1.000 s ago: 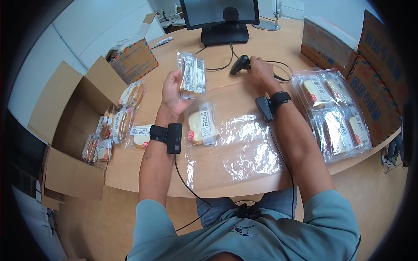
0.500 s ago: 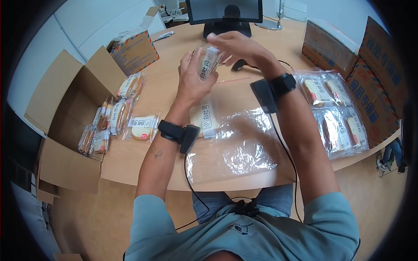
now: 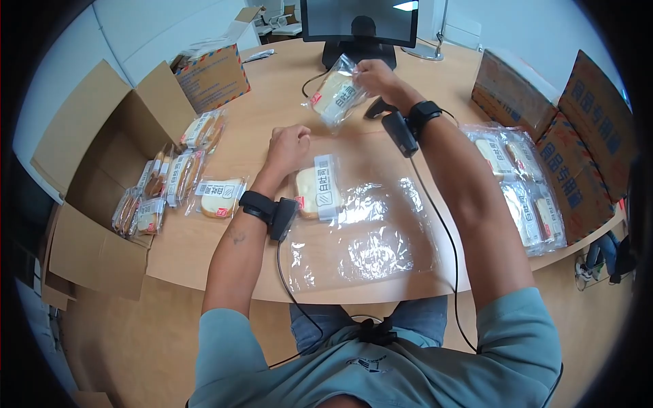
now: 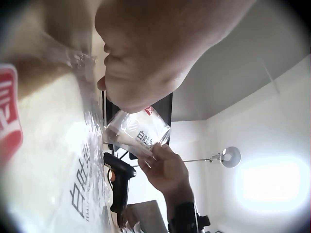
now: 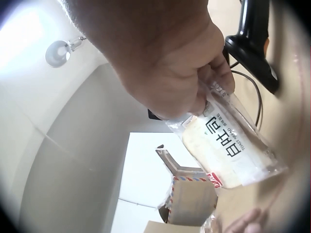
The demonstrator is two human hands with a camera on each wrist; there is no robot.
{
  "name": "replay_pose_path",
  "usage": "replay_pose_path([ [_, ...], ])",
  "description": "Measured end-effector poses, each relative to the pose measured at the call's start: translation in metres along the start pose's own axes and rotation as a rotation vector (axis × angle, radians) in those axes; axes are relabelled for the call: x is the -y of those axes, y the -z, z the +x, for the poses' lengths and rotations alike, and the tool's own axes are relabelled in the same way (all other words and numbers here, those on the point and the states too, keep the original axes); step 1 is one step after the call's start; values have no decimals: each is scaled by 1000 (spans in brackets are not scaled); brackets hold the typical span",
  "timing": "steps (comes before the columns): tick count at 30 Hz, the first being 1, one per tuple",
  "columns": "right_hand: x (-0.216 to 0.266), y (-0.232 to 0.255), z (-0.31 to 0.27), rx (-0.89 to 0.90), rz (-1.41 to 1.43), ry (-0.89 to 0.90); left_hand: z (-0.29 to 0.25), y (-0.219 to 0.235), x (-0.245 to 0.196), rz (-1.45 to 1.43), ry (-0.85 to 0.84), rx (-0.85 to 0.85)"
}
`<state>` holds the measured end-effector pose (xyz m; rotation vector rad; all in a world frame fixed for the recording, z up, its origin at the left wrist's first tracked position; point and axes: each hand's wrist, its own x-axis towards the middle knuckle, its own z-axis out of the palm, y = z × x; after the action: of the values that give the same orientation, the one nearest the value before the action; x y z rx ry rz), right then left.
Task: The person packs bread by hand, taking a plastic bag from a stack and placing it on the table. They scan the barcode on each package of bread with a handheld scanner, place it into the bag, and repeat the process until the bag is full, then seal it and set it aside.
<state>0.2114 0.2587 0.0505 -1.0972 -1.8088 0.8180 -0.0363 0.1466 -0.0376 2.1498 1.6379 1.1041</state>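
Observation:
My right hand [image 3: 378,76] pinches a packaged bread slice [image 3: 335,94] by the end of its clear wrapper, raised over the far part of the table. The right wrist view shows the label of this bread slice [image 5: 221,145] hanging below the fingers. Lower and to the left, my left hand [image 3: 287,149] has loosely curled fingers and holds nothing. Just in front of that hand, a second packaged bread slice [image 3: 316,190] lies on the upper left part of a large clear plastic bag [image 3: 381,238], spread flat on the table.
A barcode scanner [image 3: 378,107] lies by the right hand, before a monitor [image 3: 360,27]. Several bread packs [image 3: 185,178] stand by an open carton [image 3: 102,163] at left; another pack [image 3: 220,197] lies nearer. At right, a filled bag [image 3: 520,187] rests beside cartons [image 3: 510,92].
The bread pack passed from my left hand to my right, which had let go of the scanner. The left hand drew back toward the bag; the pack now shows its front label.

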Motion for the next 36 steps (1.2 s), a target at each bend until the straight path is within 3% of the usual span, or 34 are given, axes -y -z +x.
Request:
replay_pose_path([
  [4, -5, -25, -2, 40, -11, -27, -2, -2, -2, 12, -9, 98],
  [10, 5, -15, -10, 212, -171, -164, -2, -2, 5, -70, -80, 96],
  [15, 14, 7, -20, 325, -248, -189, 0, 1, 2, -243, 16, 173],
  [18, 21, 19, -21, 462, -447, -213, -7, 9, -11, -212, 77, 250],
  [20, 21, 21, -20, 551, -842, 34, -9, 9, -11, -206, 61, 242],
  [24, 22, 21, -21, 694, -1019, 61, -9, 3, -10, -163, -5, 124],
  [29, 22, 17, -34, 888, -1115, 4, -9, -5, -6, -47, 29, 149],
  [36, -11, 28, -26, 739, -1084, 246, -6, -12, 6, -112, 48, 134],
])
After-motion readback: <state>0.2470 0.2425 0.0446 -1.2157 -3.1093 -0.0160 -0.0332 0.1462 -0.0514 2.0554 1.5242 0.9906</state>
